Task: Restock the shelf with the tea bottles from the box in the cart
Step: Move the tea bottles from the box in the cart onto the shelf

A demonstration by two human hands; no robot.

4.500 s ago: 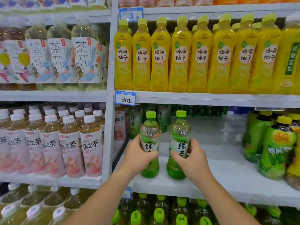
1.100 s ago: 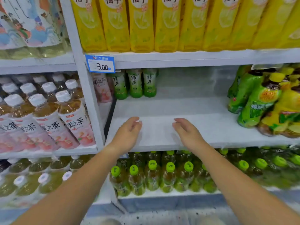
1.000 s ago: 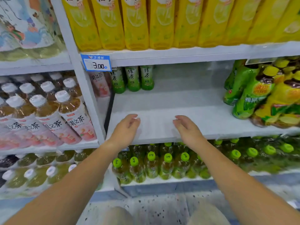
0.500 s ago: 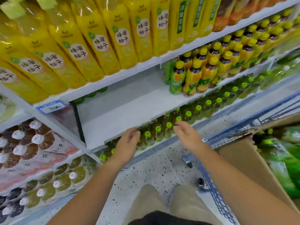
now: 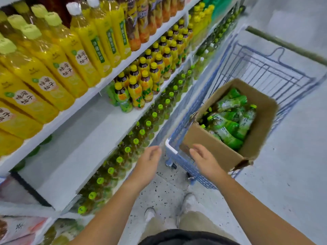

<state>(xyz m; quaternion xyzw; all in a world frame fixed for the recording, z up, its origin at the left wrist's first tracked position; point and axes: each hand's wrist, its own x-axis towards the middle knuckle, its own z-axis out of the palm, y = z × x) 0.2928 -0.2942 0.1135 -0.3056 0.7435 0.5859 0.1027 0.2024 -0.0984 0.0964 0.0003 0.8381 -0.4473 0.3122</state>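
Several green tea bottles [image 5: 228, 119] lie in an open cardboard box [image 5: 217, 151] inside a blue wire cart [image 5: 184, 161] at the right. The white shelf [image 5: 76, 147] at the left has a wide bare stretch. My left hand [image 5: 150, 159] hovers open in front of the shelf's edge, left of the cart's corner. My right hand [image 5: 203, 160] is open too, over the near wall of the box, short of the bottles. Neither hand holds anything.
Tall yellow bottles [image 5: 58, 68] fill the shelf above. Yellow-capped bottles [image 5: 139, 85] stand on the right part of the bare shelf. Green-capped bottles [image 5: 138, 138] line the shelf below. My feet stand on a speckled floor [image 5: 168, 191] beside the cart.
Two green bottles were set on the shelf and let go. Both hands drew back empty from the shelf, and my view swung right and down to the cart and box.
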